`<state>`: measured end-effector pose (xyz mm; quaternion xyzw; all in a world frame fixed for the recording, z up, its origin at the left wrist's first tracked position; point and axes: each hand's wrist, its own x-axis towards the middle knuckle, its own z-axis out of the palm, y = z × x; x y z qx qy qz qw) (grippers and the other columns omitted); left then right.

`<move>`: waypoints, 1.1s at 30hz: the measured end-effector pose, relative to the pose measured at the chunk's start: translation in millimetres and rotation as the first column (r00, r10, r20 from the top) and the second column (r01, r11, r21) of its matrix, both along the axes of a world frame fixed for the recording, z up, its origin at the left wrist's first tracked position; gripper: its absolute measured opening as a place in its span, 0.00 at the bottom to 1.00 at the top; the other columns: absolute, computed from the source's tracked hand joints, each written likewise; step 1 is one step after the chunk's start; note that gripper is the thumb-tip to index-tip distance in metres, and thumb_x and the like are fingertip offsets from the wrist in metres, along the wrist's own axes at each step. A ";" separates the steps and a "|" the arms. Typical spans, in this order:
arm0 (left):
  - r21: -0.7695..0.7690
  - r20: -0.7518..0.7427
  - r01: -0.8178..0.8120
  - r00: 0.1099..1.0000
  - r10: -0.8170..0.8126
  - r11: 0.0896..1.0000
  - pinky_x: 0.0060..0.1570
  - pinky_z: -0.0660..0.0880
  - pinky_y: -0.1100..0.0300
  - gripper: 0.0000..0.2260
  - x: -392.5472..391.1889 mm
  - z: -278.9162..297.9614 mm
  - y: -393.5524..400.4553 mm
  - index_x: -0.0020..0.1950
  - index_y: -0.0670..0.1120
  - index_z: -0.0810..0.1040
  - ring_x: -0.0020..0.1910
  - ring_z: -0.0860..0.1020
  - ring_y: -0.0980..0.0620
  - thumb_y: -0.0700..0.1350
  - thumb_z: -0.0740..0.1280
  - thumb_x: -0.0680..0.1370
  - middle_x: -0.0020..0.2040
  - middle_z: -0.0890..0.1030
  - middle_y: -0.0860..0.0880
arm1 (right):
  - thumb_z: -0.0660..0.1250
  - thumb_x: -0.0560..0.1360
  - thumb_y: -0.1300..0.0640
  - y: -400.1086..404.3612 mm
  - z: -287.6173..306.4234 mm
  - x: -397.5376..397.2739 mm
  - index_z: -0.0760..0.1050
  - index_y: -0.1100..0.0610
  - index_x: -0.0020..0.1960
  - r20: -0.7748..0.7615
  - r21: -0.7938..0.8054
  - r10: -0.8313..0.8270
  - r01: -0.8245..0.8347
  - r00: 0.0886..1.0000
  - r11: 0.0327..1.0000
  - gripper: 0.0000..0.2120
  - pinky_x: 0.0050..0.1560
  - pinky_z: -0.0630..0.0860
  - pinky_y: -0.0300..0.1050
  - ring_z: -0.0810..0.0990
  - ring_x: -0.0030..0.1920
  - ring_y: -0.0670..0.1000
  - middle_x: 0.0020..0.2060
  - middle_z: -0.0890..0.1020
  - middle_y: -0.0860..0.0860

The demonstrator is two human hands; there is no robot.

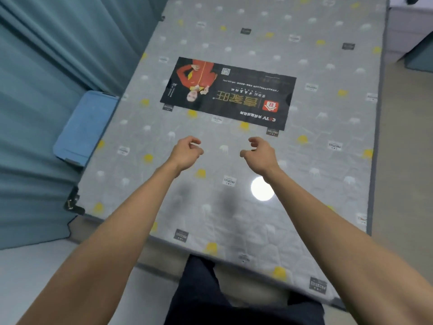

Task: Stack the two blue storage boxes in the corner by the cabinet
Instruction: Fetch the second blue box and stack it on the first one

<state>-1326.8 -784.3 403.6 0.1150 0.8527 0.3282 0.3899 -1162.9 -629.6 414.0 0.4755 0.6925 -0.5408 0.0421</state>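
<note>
I'm seeing both arms stretching forward over a mattress (234,160), bare forearms, hands hovering above its plastic-wrapped top, apart from each other and touching nothing. Left hand (186,152) is hanging with fingers loosely curled, holding nothing. Right hand (260,152) is doing the same, fingers loosely hooked, nothing in it.

One blue box (85,127) is showing at left, lid up, sitting down in the gap between the mattress edge and the teal curtain (46,78). It's lying just beside the mattress side, well left of the left hand. I'm only seeing its lid and one dark latch at the near end; the body is hidden below. I'm not finding a second box in view.

A dark label (228,93) with a red logo and a figure in red is lying flat on the mattress, ahead of both hands, printed upside down from this angle. A round lamp glare (262,188) is reflecting off the wrap just under the right forearm. A black corner guard (73,202) is sitting on the near left corner of the mattress. Dark trousers (234,296) are showing at the bottom, standing at the mattress foot. A pale cabinet (407,26) is peeking in top right, past the mattress
</note>
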 end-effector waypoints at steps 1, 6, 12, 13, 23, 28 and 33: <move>-0.002 0.054 0.021 0.998 -0.021 1.000 0.42 0.73 0.58 0.12 -20.3 -4.4 -9.4 0.62 0.45 0.76 0.48 0.81 0.47 0.40 0.67 0.78 0.48 0.80 0.47 | 0.69 0.76 0.57 -12.2 -6.0 -17.8 0.68 0.55 0.76 0.027 -0.012 -0.032 0.032 0.999 0.999 0.28 0.66 0.75 0.54 0.76 0.67 0.57 0.72 0.74 0.55; 0.009 0.191 -0.035 0.981 0.033 0.999 0.46 0.75 0.55 0.14 -81.0 -16.1 -70.9 0.63 0.44 0.75 0.44 0.81 0.49 0.39 0.67 0.77 0.48 0.80 0.45 | 0.68 0.77 0.57 -82.1 -7.0 -75.4 0.69 0.56 0.75 0.103 -0.038 -0.001 0.004 0.995 0.999 0.27 0.52 0.72 0.45 0.77 0.57 0.53 0.69 0.75 0.55; 0.033 0.226 -0.348 0.916 0.332 0.937 0.47 0.75 0.54 0.15 -123.4 -5.3 -157.0 0.63 0.42 0.76 0.44 0.80 0.48 0.37 0.66 0.77 0.48 0.79 0.45 | 0.69 0.76 0.56 -149.4 9.4 -151.5 0.70 0.54 0.74 0.067 -0.053 0.183 -0.180 0.981 0.982 0.26 0.52 0.76 0.47 0.78 0.56 0.55 0.66 0.78 0.54; 0.034 0.213 -0.382 0.906 0.366 0.924 0.47 0.75 0.54 0.15 -127.5 -0.3 -171.7 0.63 0.42 0.76 0.44 0.79 0.49 0.37 0.66 0.76 0.47 0.79 0.44 | 0.69 0.76 0.56 -157.8 12.2 -165.1 0.71 0.54 0.73 0.051 -0.060 0.218 -0.215 0.975 0.975 0.26 0.54 0.77 0.48 0.78 0.57 0.55 0.65 0.79 0.54; 0.089 0.058 -0.736 0.677 0.734 0.671 0.34 0.72 0.60 0.12 -202.2 68.4 -393.5 0.61 0.45 0.75 0.37 0.82 0.50 0.38 0.66 0.78 0.47 0.80 0.44 | 0.71 0.74 0.58 -311.1 53.0 -308.1 0.76 0.54 0.68 -0.161 -0.091 0.558 -0.575 0.814 0.813 0.22 0.50 0.77 0.47 0.83 0.56 0.57 0.59 0.82 0.54; 0.081 0.125 -0.832 0.554 0.823 0.548 0.32 0.74 0.61 0.09 -260.3 29.4 -469.7 0.58 0.44 0.77 0.36 0.81 0.50 0.37 0.66 0.78 0.43 0.81 0.45 | 0.70 0.76 0.59 -360.5 39.3 -370.1 0.75 0.54 0.68 -0.115 -0.047 0.621 -0.629 0.775 0.776 0.21 0.48 0.73 0.43 0.80 0.53 0.54 0.59 0.81 0.53; -0.011 0.206 -0.751 0.645 0.736 0.660 0.36 0.77 0.60 0.11 -346.4 -32.0 -530.3 0.62 0.43 0.76 0.37 0.82 0.51 0.36 0.65 0.80 0.53 0.82 0.42 | 0.69 0.76 0.58 -415.1 -9.0 -455.5 0.75 0.54 0.69 -0.034 -0.024 0.534 -0.535 0.845 0.845 0.21 0.48 0.72 0.43 0.78 0.54 0.54 0.60 0.81 0.54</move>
